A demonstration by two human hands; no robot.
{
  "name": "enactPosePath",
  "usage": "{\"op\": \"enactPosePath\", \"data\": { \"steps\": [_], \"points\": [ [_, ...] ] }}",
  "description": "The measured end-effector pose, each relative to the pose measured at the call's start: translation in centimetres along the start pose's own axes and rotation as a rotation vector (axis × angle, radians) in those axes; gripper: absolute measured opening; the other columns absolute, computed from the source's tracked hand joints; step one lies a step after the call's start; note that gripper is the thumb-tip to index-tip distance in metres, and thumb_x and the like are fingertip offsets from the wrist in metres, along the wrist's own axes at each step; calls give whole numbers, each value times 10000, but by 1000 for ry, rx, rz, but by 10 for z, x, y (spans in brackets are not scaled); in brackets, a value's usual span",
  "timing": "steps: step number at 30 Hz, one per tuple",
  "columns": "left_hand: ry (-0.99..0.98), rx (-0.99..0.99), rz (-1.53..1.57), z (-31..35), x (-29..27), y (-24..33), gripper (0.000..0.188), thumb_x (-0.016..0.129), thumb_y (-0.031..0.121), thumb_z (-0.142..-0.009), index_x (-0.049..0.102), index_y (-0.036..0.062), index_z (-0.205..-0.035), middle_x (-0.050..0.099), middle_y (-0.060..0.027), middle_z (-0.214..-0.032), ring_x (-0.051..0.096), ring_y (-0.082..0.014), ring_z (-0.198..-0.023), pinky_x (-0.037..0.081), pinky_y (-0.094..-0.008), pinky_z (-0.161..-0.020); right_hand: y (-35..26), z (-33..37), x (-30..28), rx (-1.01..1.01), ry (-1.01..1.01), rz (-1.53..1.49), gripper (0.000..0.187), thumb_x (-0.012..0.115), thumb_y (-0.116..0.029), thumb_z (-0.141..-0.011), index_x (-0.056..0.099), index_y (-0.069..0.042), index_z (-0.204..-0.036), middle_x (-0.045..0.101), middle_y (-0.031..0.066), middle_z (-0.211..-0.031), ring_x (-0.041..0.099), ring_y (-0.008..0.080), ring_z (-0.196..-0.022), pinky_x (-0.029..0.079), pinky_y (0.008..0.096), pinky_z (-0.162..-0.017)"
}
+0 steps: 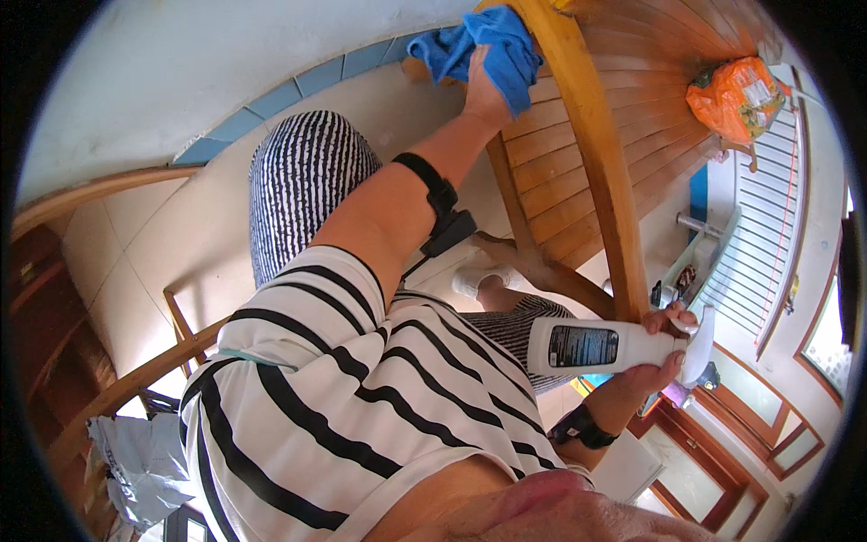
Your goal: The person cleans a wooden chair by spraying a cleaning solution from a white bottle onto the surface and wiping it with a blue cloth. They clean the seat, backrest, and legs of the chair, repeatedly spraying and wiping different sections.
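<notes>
My left hand [488, 88] is closed on a crumpled blue cloth [508, 52], which covers most of its fingers. The cloth lies against the upper end of a thick wooden beam [578, 126], part of a slatted piece of wooden furniture [564, 172]. In my right hand [652, 374] is a white spray bottle [578, 347] with a dark label. I grip it round the neck by its spray head, and it lies sideways in the view in front of my body.
An orange plastic bag [739, 98] rests on the slatted wood. Beside my left arm runs a pale wall with blue tiles [321, 78] along its foot. Wooden railings [135, 384] and a silvery plastic bag [149, 465] are at the lower left. A white railing [759, 217] stands far right.
</notes>
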State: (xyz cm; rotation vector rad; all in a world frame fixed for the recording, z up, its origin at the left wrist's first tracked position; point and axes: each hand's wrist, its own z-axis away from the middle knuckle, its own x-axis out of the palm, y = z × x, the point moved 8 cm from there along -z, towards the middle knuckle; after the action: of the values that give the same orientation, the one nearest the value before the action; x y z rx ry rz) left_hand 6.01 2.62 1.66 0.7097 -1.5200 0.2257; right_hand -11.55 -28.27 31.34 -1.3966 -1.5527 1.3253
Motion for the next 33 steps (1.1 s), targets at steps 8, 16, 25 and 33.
{"op": "enactPosePath", "data": {
  "steps": [8,16,25,33],
  "points": [
    [618,-181,224,12,-67,55,394,433,444,-912,667,177,-1082,645,-38,-1164,561,-279,-1048,395,-465,-993,30,-24,188,-15,-374,625,537,704,-38,-795,505,11,-1291,630,98,-1148,608,147,-914,494,268,-795],
    [625,-134,368,5,-69,75,319,494,388,-862,684,149,-954,690,-54,-994,612,-289,-907,478,-434,-857,93,-98,259,-218,-251,803,420,691,-261,-824,553,34,-1089,635,213,-951,637,389,-872,504,434,-744],
    [621,-144,352,7,-71,83,326,464,387,-889,686,151,-924,690,-51,-1000,612,-290,-927,470,-450,-883,111,-107,264,-218,-236,758,424,684,-267,-831,559,55,-1077,649,222,-921,647,397,-859,512,432,-745],
    [700,-162,250,21,-89,83,568,438,489,-897,538,100,-1299,446,-85,-1447,414,-295,-1285,250,-460,-1115,140,-90,252,-95,-285,776,470,693,-372,-821,589,50,-998,645,239,-850,647,402,-815,507,441,-719]
  ]
}}
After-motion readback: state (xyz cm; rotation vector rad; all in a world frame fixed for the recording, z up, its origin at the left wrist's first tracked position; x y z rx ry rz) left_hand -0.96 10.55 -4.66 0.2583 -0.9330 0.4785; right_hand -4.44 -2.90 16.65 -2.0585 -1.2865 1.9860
